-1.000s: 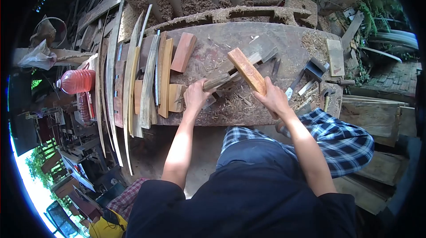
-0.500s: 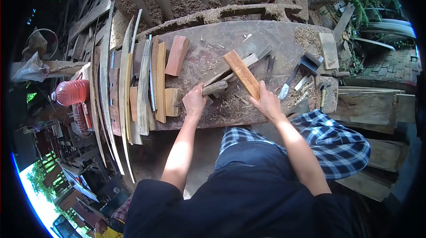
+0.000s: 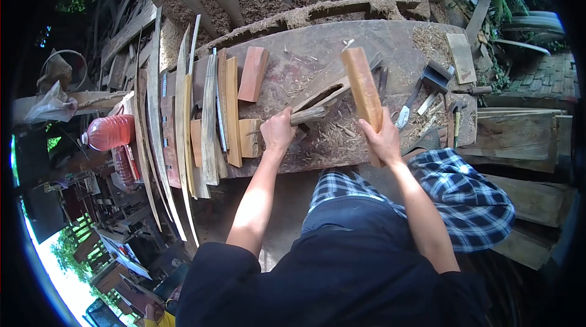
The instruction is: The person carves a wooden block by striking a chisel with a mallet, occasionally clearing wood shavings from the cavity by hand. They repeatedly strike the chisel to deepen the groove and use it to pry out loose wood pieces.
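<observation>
Reddish rectangular wooden block (image 3: 253,74) lies on a worn brown bench (image 3: 397,49), left of and beyond the left hand (image 3: 278,130), which is wrapped round a rough grey-brown wooden stick (image 3: 309,116), free end pointing right. Next, a long orange-brown rectangular wooden bar (image 3: 362,83), slanted, gripped by the right hand (image 3: 384,136) near its lower end: most length beyond the grip, short stub below.

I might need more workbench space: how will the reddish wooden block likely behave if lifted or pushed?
The reddish wooden block should stay stiff when lifted, since it looks thick and solid. Pushed, it would probably slide rather than roll, given its flat faces. Lying flat on the workbench, it seems unlikely to tip.
</observation>
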### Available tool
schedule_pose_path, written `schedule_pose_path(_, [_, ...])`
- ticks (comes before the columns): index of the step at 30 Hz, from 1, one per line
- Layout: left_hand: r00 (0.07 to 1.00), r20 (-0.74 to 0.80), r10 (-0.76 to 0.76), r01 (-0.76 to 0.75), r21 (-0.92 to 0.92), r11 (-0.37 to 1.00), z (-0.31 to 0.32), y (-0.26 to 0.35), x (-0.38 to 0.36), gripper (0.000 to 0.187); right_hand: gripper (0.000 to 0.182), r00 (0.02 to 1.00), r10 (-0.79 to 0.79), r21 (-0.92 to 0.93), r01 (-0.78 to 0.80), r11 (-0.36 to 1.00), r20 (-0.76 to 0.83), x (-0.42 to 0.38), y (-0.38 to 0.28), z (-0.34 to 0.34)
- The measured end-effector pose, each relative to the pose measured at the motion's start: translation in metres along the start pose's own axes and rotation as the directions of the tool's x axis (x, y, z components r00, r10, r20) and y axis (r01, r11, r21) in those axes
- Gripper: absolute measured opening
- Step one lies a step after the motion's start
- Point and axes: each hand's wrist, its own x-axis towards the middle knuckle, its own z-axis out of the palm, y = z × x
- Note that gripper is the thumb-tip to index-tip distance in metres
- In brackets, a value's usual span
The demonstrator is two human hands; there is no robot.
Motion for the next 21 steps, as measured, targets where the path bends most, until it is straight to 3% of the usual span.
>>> schedule_pose_path(2, [0.991,-0.105,0.089,-0.09,-0.01,0.996,0.005,-0.003,-0.002,0.041,0.053,0.992,0.004,-0.004,-0.005,1.0,-0.123,-0.006,0.009,-0.006])
schedule_pose_path(4, [0.987,-0.121,0.105,-0.107,-0.008,0.994,0.004,0.0,-0.002,0.042,0.055,0.992,0.082,0.075,-0.074,0.994,-0.098,-0.012,0.019,-0.01])
schedule_pose_path(6, [0.984,-0.145,0.105,-0.106,0.001,0.994,0.001,-0.001,0.0,0.042,0.055,0.984,0.106,-0.023,-0.11,0.994,-0.141,-0.012,0.042,-0.006])
schedule_pose_path(14, [0.99,0.131,-0.055,0.051,0.032,0.998,-0.013,0.011,0.014,0.044,0.065,0.907,0.332,0.012,-0.341,0.94,-0.261,-0.026,0.073,0.015])
schedule_pose_path(17, [0.993,0.113,0.013,-0.017,0.037,0.999,-0.01,0.004,0.016,0.045,0.076,0.832,0.472,0.039,-0.483,0.875,-0.293,-0.002,0.077,0.013])
schedule_pose_path(18, [0.993,0.115,0.039,-0.045,0.052,0.998,-0.012,0.005,0.017,0.045,0.076,0.819,0.487,0.067,-0.492,0.868,-0.302,0.007,0.079,0.013])
schedule_pose_path(20, [0.988,0.157,0.001,-0.016,0.091,0.996,-0.016,0.01,0.017,0.046,0.072,0.816,0.355,0.029,-0.385,0.922,-0.456,0.018,0.087,0.015])
schedule_pose_path(21, [0.986,0.165,0.037,-0.054,0.103,0.993,-0.018,0.011,0.017,0.046,0.072,0.795,0.382,0.057,-0.404,0.913,-0.472,0.02,0.092,0.016])
